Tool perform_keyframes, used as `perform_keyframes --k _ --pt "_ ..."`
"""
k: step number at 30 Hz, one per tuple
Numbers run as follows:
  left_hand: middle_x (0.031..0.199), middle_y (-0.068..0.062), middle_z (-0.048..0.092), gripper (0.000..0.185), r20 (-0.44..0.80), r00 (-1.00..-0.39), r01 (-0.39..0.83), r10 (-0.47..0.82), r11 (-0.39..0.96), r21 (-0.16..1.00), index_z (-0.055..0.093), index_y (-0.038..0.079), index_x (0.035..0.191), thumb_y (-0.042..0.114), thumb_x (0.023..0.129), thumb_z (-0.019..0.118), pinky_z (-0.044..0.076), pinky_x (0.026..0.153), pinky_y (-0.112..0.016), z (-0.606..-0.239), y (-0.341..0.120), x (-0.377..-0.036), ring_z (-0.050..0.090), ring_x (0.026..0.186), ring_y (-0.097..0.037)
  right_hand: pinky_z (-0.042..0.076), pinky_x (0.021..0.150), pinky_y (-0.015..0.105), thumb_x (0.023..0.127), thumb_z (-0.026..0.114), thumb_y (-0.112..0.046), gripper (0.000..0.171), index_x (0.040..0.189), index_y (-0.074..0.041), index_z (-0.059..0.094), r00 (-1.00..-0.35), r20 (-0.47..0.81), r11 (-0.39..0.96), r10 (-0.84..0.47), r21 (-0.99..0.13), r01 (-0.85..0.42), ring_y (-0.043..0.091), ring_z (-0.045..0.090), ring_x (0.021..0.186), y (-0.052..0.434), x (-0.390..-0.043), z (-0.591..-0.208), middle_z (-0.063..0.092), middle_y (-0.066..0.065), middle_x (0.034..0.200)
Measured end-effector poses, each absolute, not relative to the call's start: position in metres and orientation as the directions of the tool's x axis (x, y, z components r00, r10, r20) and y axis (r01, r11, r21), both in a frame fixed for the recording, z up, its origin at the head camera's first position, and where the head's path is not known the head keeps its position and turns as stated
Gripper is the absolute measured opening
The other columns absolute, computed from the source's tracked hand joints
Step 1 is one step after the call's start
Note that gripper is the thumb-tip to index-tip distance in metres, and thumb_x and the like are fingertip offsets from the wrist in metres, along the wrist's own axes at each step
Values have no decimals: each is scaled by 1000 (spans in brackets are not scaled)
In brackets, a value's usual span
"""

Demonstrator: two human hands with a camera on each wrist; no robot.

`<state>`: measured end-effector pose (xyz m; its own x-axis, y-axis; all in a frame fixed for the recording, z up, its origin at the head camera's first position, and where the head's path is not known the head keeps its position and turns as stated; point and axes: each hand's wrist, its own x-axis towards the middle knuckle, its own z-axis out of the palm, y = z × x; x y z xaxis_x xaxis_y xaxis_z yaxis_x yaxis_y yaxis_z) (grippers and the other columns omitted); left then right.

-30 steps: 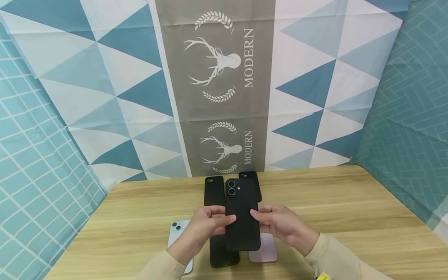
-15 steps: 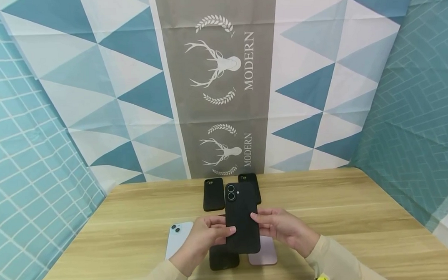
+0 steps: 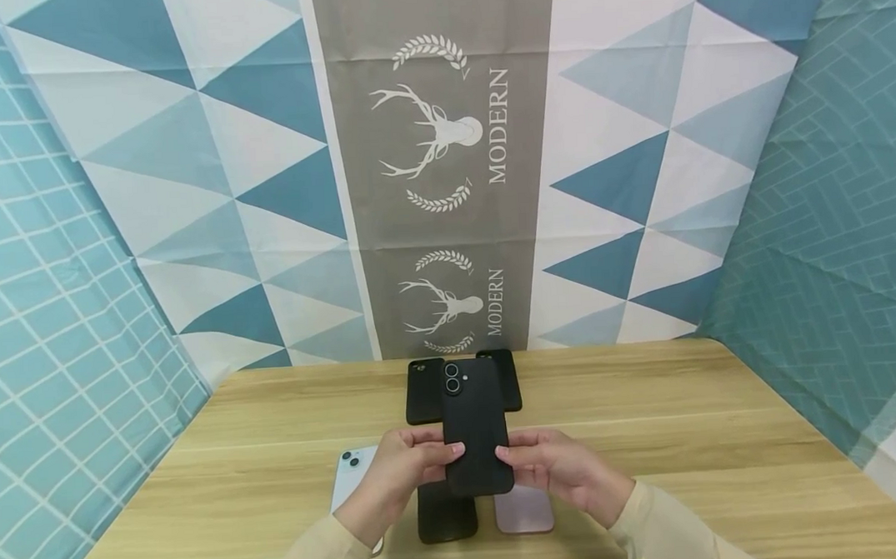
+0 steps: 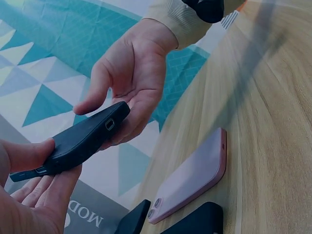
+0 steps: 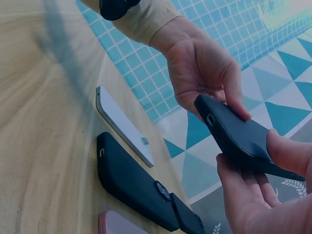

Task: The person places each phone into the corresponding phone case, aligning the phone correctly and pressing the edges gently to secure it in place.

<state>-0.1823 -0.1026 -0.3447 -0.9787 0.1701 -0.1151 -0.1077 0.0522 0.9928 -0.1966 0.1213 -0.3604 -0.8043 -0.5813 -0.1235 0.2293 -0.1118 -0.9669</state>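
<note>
Nearest the near edge of the table, lying flat: a black-cased phone at centre, a pink phone just to its right, a light blue phone to its left, partly under the left wrist. In the left wrist view, the pink phone back up, lenses toward the far edge. In the right wrist view, the black-cased phone and the light blue phone side by side.

Just above these, held clear of the table between both hands — a black phone case, back up, lens cut-out at the far end. Left hand curled on its left edge, thumb on top, fingers underneath. Right hand on its right edge the same way, thumb over the back, fingers supporting from below. Seen from the left wrist, the case tilted, resting across the right hand's fingers; seen from the right wrist, the case pinched by the left hand.

Farther back, toward the far edge at centre — two more black cases lying flat, partly hidden behind the held one.

Beyond the far edge, a backdrop of blue and white triangles with a grey stag panel.
</note>
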Motion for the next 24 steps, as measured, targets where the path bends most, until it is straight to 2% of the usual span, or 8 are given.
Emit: perform_keyframes --k 6,13,18,24 --pt "92 -4 75 36 -111 -978 -104 175 46 993 67 -6 112 15 83 73 58 87 -35 -345 -103 -182 72 79 -12 55 90 22 91 64 -14 44 129 7 55 -788 -98 -140 -608 -964 228 7 69 97 121 -195 -363 72 -3 108" --pt "95 -5 76 37 -129 -972 -120 196 59 991 68 -3 111 20 82 75 57 90 -35 -346 -103 -183 72 82 -13 56 87 22 91 64 -11 38 125 6 59 -802 -117 -142 -586 -959 244 6 69 93 121 -194 -364 73 -3 104" --pt "101 -8 74 43 -139 -964 -130 229 51 990 62 -7 118 17 83 74 58 89 -33 -345 -101 -182 71 85 -12 56 84 21 90 65 -10 31 118 2 65 -824 -124 -116 -552 -968 223 5 70 89 125 -195 -360 74 -6 98" --pt "110 -14 71 46 -118 -942 -115 313 28 993 55 -11 123 12 87 69 57 90 -34 -340 -104 -183 71 92 -13 56 84 19 90 63 -9 34 121 4 62 -840 -153 -99 -521 -966 238 5 70 89 138 -199 -353 74 -6 96"
